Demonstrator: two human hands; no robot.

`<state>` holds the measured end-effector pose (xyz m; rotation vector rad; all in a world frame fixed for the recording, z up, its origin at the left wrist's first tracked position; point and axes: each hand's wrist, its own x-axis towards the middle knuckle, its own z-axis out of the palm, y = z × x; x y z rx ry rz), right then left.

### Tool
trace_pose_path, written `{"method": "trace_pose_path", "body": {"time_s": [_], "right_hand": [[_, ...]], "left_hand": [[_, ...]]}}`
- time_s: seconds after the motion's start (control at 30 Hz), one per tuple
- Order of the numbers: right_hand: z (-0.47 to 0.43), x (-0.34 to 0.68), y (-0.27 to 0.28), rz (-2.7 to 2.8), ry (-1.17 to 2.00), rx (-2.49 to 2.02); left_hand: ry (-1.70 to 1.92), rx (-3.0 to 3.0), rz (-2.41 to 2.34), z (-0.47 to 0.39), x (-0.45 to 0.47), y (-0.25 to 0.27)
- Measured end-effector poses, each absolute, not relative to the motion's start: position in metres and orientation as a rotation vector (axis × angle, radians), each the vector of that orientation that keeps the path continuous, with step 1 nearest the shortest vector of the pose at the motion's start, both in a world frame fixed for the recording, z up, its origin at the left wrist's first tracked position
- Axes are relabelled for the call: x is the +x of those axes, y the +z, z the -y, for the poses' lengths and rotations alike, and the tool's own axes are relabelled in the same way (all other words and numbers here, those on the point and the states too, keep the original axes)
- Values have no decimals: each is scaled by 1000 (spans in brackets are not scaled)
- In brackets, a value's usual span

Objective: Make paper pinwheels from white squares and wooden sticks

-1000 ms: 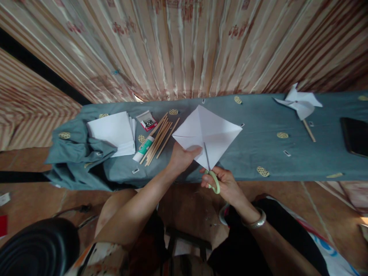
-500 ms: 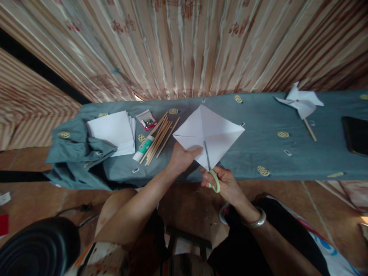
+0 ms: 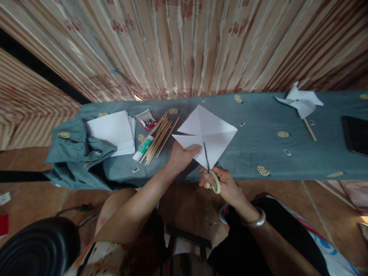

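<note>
Square white creased paper sheet (image 3: pixel 214 130) now has a flap lifted at left; left hand (image 3: pixel 179 157) pinches it, right hand (image 3: pixel 224 184) grips green-handled scissors (image 3: pixel 210 172) at the grey-blue table edge (image 3: pixel 287 177). Small open box (image 3: pixel 147 119) holds metal pins.

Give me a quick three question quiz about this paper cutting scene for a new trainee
1. True or false: the right hand holds the green-handled scissors.
2. What does the left hand grip?
A. the glue tube
B. the white paper square
C. a wooden stick
3. Fill the gap: the finished paper pinwheel lies at the far ____ of the grey-blue cloth.

Key
1. True; its blades run up into the paper's near corner.
2. B; the glue tube and wooden sticks lie untouched to its left.
3. right
</note>
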<state>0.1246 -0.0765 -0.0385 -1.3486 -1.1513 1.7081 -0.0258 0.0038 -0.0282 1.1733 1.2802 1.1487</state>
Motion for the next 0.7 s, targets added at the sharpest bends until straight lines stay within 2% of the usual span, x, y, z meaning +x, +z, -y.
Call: {"method": "trace_pose_path", "body": {"time_s": [0.17,0.37,0.43,0.57,0.7], "right_hand": [[77,132,-30,1283,1785,-1327],[70,163,-12,1338,1944,-1231],[66,175,-8,1273,1803,-1246],[54,192,-7,1068,1310,-1394],[45,198,-13,1061,1160,-1453]], "left_hand": [[1353,1157,-1254,-18,-40,-23],[1398,1139,-1274,-31,-59,-29],[1362,1170,-1287,-30,-59,-28],[1207,1272,-1326,-21,-53,-22],[912,1374,-1349,-14,-46,-22]]}}
